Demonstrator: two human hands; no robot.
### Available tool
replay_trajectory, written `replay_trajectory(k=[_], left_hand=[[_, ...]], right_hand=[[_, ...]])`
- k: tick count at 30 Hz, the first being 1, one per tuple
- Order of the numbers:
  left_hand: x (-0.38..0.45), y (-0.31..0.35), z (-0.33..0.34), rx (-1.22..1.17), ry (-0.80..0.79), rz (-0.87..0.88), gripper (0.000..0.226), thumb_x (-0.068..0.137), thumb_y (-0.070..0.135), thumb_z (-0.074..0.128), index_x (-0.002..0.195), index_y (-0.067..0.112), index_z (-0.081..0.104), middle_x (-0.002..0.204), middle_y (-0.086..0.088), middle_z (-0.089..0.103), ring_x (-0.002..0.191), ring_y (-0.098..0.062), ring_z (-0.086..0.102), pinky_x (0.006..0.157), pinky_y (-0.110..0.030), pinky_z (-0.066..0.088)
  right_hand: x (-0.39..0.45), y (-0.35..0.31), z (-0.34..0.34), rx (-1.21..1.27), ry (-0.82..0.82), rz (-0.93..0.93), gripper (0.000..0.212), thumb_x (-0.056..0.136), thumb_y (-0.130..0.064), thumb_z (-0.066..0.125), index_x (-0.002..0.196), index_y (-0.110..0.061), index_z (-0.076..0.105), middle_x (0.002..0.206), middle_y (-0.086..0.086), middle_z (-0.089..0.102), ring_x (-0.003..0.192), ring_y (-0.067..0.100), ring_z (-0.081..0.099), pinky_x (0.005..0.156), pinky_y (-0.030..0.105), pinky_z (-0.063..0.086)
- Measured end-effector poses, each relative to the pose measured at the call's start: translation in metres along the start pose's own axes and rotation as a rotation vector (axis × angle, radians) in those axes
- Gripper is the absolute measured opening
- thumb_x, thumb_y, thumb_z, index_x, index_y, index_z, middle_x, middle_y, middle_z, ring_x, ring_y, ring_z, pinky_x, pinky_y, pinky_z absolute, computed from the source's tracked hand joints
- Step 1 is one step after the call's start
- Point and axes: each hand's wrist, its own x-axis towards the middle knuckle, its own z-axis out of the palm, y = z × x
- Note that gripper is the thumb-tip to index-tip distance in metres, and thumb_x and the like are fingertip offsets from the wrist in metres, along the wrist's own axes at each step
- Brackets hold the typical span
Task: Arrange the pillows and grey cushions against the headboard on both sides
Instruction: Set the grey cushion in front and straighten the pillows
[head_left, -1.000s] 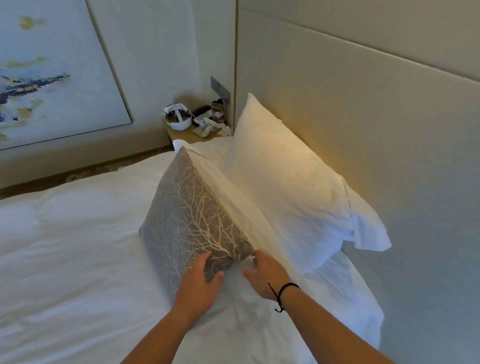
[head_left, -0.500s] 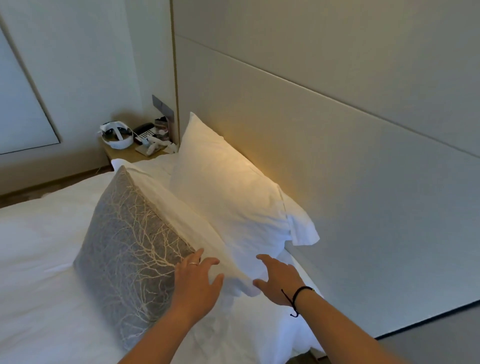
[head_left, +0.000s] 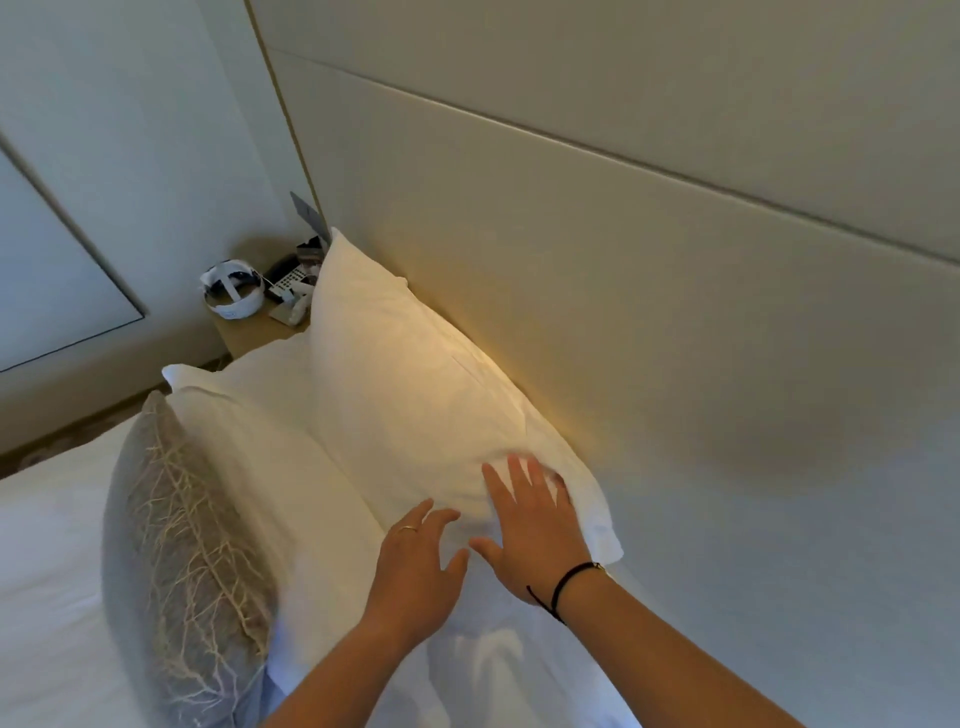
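Both hands, left (head_left: 415, 566) and right (head_left: 530, 535), flat, fingers spread.

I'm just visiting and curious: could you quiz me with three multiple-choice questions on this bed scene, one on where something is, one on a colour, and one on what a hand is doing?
1. Where does the back white pillow stand?
A. Leaning on the headboard
B. Flat at the foot of the bed
C. On the bedside table

2. What colour is the patterned cushion?
A. Red
B. Grey with pale branch lines
C. Plain black

3. What is the right hand doing?
A. Gripping the cushion
B. Lying flat on the white pillow, fingers straight
C. Holding a remote

Answers: 1 A, its back edge meets the panel. 2 B, pale twig lines on grey fabric. 3 B, the palm lies on the pillow's near end, beside the left hand.
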Motion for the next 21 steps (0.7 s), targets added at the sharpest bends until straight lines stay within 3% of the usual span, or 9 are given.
replay_trajectory(k=[3, 5, 7, 9, 11, 13, 16, 19, 21], left_hand=[[0.035, 0.021, 0.01, 0.017, 0.017, -0.053, 0.046, 0.093, 0.041, 0.059, 0.137, 0.033, 0.049, 0.155, 0.002, 0.037, 0.142, -0.017, 0.032, 0.117, -0.034, 0.028], [0.048, 0.03, 0.015, 0.023, 0.031, -0.061, 0.045, 0.092, 0.041, 0.061, 0.135, 0.032, 0.051, 0.154, 0.001, 0.038, 0.141, -0.018, 0.034, 0.116, -0.034, 0.029], [0.055, 0.037, 0.018, 0.043, 0.035, -0.068, 0.045, 0.091, 0.042, 0.061, 0.134, 0.034, 0.052, 0.154, 0.002, 0.037, 0.14, -0.018, 0.035, 0.114, -0.033, 0.029], [0.059, 0.039, 0.018, 0.079, 0.024, -0.089, 0.044, 0.092, 0.044, 0.06, 0.134, 0.035, 0.051, 0.155, 0.003, 0.037, 0.14, -0.018, 0.034, 0.113, -0.033, 0.03], [0.061, 0.039, 0.016, 0.098, 0.0, -0.095, 0.043, 0.093, 0.045, 0.058, 0.134, 0.034, 0.052, 0.154, 0.003, 0.038, 0.14, -0.018, 0.035, 0.113, -0.033, 0.03], [0.063, 0.039, 0.011, 0.087, -0.018, -0.083, 0.038, 0.093, 0.044, 0.057, 0.13, 0.034, 0.055, 0.151, 0.005, 0.041, 0.136, -0.017, 0.039, 0.109, -0.029, 0.032], [0.067, 0.036, 0.005, 0.072, -0.013, -0.059, 0.032, 0.092, 0.042, 0.058, 0.123, 0.032, 0.059, 0.142, 0.007, 0.05, 0.127, -0.013, 0.047, 0.097, -0.021, 0.033], [0.069, 0.035, 0.006, 0.057, -0.007, -0.042, 0.031, 0.093, 0.042, 0.058, 0.121, 0.031, 0.06, 0.139, 0.007, 0.052, 0.123, -0.012, 0.05, 0.094, -0.02, 0.033], [0.069, 0.036, 0.009, 0.041, -0.009, -0.023, 0.03, 0.093, 0.042, 0.057, 0.122, 0.032, 0.059, 0.14, 0.006, 0.051, 0.124, -0.014, 0.05, 0.094, -0.021, 0.034]], right_hand=[[0.005, 0.037, -0.007, -0.1, 0.06, 0.129, 0.083, 0.09, -0.072, 0.028, 0.154, -0.025, 0.004, 0.161, 0.016, 0.008, 0.148, 0.035, 0.004, 0.114, 0.057, -0.012], [0.006, 0.057, -0.013, -0.089, -0.025, 0.221, 0.084, 0.089, -0.073, 0.026, 0.154, -0.024, 0.004, 0.155, 0.016, 0.028, 0.14, 0.034, 0.029, 0.115, 0.058, 0.002], [0.008, 0.07, -0.021, -0.018, -0.164, 0.246, 0.088, 0.086, -0.076, 0.026, 0.153, -0.024, 0.004, 0.145, 0.011, 0.043, 0.123, 0.03, 0.05, 0.108, 0.049, 0.027], [0.008, 0.077, -0.032, 0.003, -0.211, 0.268, 0.086, 0.084, -0.08, 0.024, 0.146, -0.02, 0.026, 0.132, 0.007, 0.054, 0.11, 0.027, 0.058, 0.086, 0.04, 0.042], [0.007, 0.083, -0.042, -0.009, -0.21, 0.286, 0.074, 0.085, -0.079, 0.023, 0.123, -0.021, 0.05, 0.118, 0.002, 0.059, 0.101, 0.024, 0.06, 0.074, 0.036, 0.041], [0.002, 0.092, -0.047, 0.056, -0.236, 0.278, 0.058, 0.092, -0.068, 0.024, 0.114, -0.024, 0.054, 0.113, 0.001, 0.058, 0.097, 0.024, 0.06, 0.072, 0.034, 0.04], [-0.008, 0.104, -0.047, 0.364, -0.178, 0.248, 0.027, 0.099, -0.035, 0.041, 0.121, -0.03, 0.055, 0.118, 0.0, 0.056, 0.099, 0.018, 0.057, 0.08, 0.027, 0.044], [-0.026, 0.107, -0.047, 0.706, 0.019, 0.265, 0.038, 0.09, -0.004, 0.054, 0.102, -0.038, 0.066, 0.114, -0.009, 0.057, 0.094, -0.003, 0.052, 0.08, 0.005, 0.035], [-0.037, 0.107, -0.048, 0.803, 0.117, 0.284, 0.041, 0.087, 0.003, 0.056, 0.09, -0.035, 0.07, 0.108, -0.012, 0.061, 0.092, -0.009, 0.055, 0.078, 0.001, 0.037]])
